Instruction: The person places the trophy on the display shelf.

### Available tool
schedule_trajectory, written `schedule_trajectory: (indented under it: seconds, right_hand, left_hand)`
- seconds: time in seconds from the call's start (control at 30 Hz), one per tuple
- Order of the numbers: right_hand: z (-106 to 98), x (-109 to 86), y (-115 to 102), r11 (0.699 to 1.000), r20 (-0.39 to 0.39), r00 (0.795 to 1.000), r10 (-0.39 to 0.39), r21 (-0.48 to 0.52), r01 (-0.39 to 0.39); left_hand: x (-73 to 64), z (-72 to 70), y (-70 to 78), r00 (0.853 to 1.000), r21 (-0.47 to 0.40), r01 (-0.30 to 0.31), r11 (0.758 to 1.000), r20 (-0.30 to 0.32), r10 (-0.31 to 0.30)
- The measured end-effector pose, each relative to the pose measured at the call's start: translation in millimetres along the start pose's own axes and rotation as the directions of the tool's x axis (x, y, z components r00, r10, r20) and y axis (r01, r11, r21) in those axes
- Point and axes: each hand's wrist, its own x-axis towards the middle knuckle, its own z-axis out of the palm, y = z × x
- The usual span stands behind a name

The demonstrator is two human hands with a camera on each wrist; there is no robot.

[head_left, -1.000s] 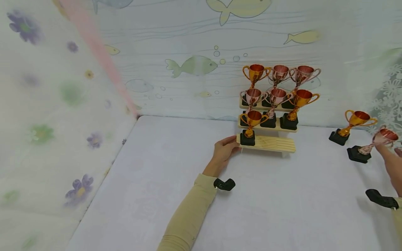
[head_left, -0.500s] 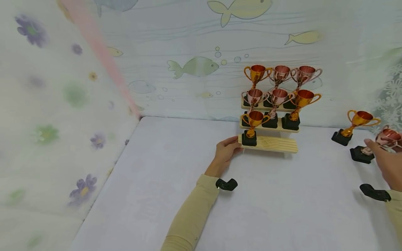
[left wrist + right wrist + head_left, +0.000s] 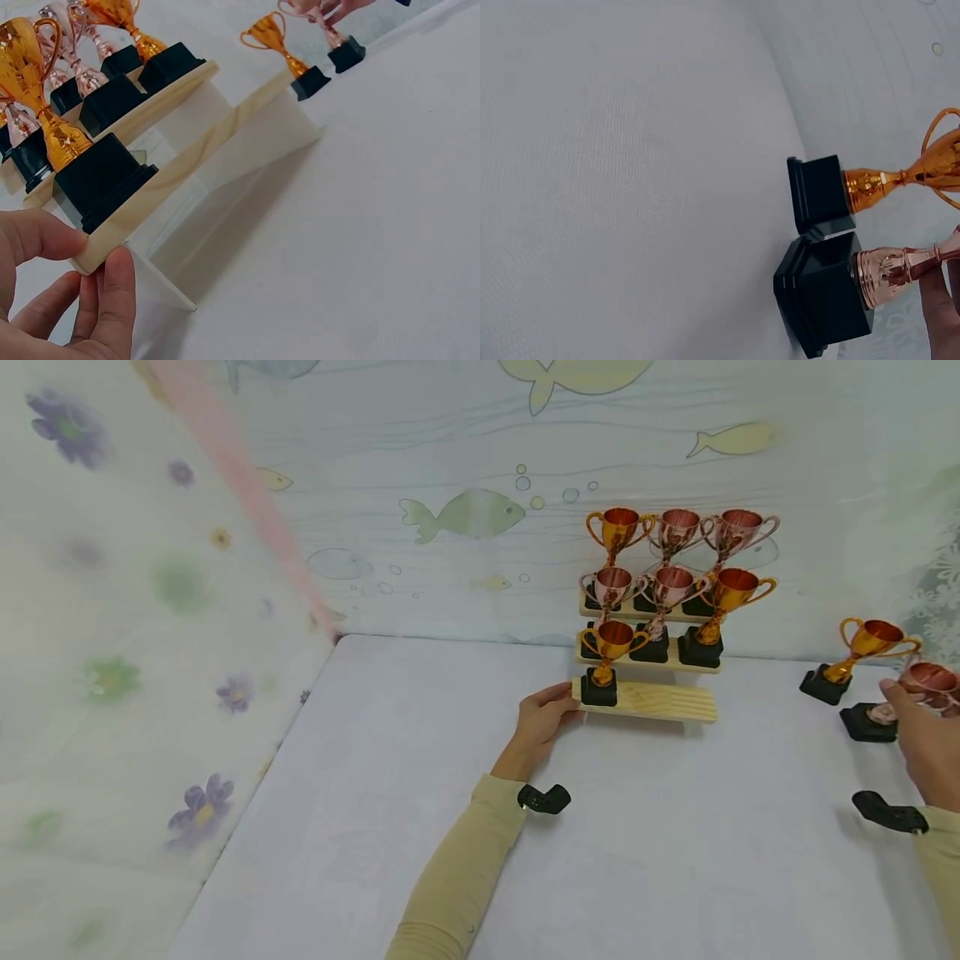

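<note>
At the left end of the lowest wooden step of a tiered display stand (image 3: 663,700), my left hand (image 3: 542,727) pinches the board, thumb on top and fingers beneath in the left wrist view. A small gold trophy cup (image 3: 613,643) on a black base stands on that step, beside the thumb. Far right, my right hand (image 3: 926,743) grips a rose-gold trophy cup (image 3: 889,274) around its stem and lower bowl. Its black base (image 3: 868,723) is close over the table. Another gold trophy (image 3: 873,639) stands just behind it.
Rose-gold and gold trophies fill the stand's middle step (image 3: 652,661) and top step (image 3: 693,616). The white table (image 3: 420,710) meets a fish-patterned backdrop (image 3: 375,460) behind the stand. A flowered sheet (image 3: 135,610) hangs at the left.
My right hand has moved in from the right edge and closed around the rose-gold trophy, whose base looks slightly raised or shifted. My left hand keeps its hold on the stand.
</note>
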Motion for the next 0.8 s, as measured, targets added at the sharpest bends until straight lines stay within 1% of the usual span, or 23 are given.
schedule_trajectory:
  seconds: [0.13, 0.33, 0.47, 0.57, 0.7, 0.8]
  right_hand:
    - [-2.9, -7.7, -1.4, 0.999, 0.001, 0.999, -0.034, -0.02, 0.034]
    - [-6.6, -20.2, -3.3, 0.997, 0.004, 0.997, -0.074, 0.015, 0.074]
    - [-8.8, -26.8, -3.0, 0.993, 0.026, 0.993, -0.117, 0.005, 0.117]
    - [-9.0, -31.7, -3.9, 0.993, 0.048, 0.992, -0.12, -0.002, 0.12]
    - [-9.3, -40.1, -5.2, 0.989, 0.078, 0.986, -0.144, 0.027, 0.143]
    - [-9.0, -46.8, -4.6, 0.98, 0.092, 0.977, -0.192, 0.077, 0.185]
  left_hand:
    - [-0.3, 0.1, 1.0, 1.0, 0.007, 0.004, 1.0, 0.007, -0.004]
    - [0.7, -0.3, 1.2, 1.0, 0.002, 0.008, 1.0, 0.008, -0.008]
    - [1.8, -0.6, 0.3, 1.0, -0.003, 0.002, 1.0, 0.006, -0.002]
    - [2.1, -0.8, 0.0, 1.0, -0.004, 0.0, 1.0, 0.003, 0.0]
    - [1.9, -0.9, -0.2, 1.0, 0.001, 0.005, 1.0, 0.004, -0.005]
    - [2.2, -0.9, -0.4, 1.0, 0.001, 0.008, 1.0, 0.004, -0.008]
